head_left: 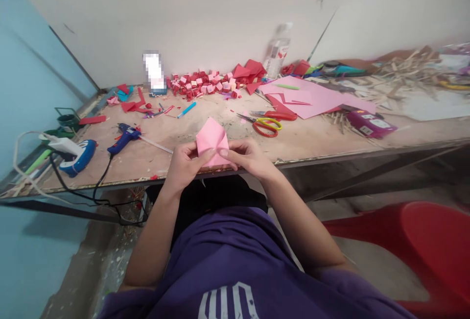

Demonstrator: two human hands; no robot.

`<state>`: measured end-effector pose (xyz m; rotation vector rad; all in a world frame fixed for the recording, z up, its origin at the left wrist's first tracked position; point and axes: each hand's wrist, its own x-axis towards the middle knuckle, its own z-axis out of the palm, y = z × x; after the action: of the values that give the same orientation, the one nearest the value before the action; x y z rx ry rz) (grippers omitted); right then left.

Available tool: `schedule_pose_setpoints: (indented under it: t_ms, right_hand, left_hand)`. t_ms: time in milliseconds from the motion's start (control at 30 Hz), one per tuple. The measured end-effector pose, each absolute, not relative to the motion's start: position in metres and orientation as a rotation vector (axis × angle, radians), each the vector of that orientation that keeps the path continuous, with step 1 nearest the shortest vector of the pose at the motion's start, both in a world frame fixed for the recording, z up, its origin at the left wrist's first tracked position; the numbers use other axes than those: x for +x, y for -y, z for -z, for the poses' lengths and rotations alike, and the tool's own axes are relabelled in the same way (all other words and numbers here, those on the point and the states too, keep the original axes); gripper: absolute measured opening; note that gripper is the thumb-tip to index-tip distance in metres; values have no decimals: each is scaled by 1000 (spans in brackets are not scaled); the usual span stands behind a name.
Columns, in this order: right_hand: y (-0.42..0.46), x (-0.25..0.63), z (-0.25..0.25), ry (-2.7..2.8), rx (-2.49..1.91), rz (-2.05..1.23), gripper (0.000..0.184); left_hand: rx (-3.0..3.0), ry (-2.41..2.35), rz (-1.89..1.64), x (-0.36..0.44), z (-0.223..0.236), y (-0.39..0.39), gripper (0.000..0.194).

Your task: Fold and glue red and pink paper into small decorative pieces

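Both my hands hold a pink folded sheet of paper (212, 135) at the table's front edge. My left hand (185, 164) grips its left side, thumb pressed on the front face. From the right, my right hand (249, 157) pinches the lower corner, its thumb almost meeting the left one. The paper comes to a point at the top, with creases running down its middle; its back is hidden. Beyond my right hand lie scissors with yellow and red handles (267, 125). A blue glue gun (127, 137) rests to the left of my left hand.
Small red and pink folded paper cubes (201, 84) are piled by the wall, beside a clear bottle (278, 54). Pink sheets (308, 96) and a purple packet (370, 124) lie right. A blue power strip (79, 157) with cables sits left; a red chair (436, 245) stands below right.
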<state>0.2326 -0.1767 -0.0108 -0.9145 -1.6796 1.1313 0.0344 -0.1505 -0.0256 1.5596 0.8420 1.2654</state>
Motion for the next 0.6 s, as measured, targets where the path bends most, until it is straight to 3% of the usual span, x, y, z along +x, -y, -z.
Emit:
schedule_pose_setpoints:
  t_ms: [600]
  right_hand:
    - [175,227,16,1545,-1022,-1013,55]
  left_hand:
    - [1665,-900,-1202,33,31,150,25]
